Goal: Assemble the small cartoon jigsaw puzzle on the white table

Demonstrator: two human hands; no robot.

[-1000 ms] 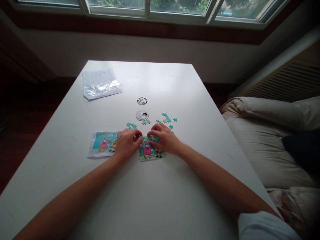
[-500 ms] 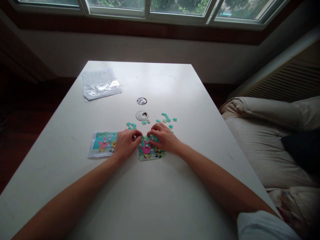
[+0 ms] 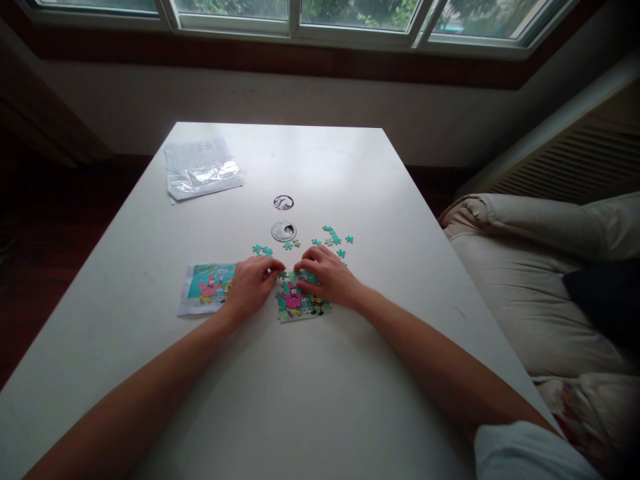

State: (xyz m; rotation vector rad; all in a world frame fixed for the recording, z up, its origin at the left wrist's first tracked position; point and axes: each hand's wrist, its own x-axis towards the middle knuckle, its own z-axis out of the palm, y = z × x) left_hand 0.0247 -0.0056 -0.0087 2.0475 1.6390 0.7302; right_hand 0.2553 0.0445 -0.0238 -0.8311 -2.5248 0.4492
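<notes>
- Puzzle (image 3: 293, 305) flat on table (image 3: 320, 387).
- Left hand (image 3: 253, 283) at puzzle's top-left corner; can't tell if pinching anything.
- Right hand (image 3: 330, 275) over top edge, thumb and forefinger apart; best press lightly, keep joints flat.

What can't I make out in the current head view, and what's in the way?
- Right end of the cartoon picture packet: behind the left hand.
- Upper right of the jigsaw puzzle: under the right hand.
- Whether the left fingertips pinch a piece: too small.
- Print on the paper sheet: too small and blurred.
- Top of the window: cut off by the upper edge.
</notes>
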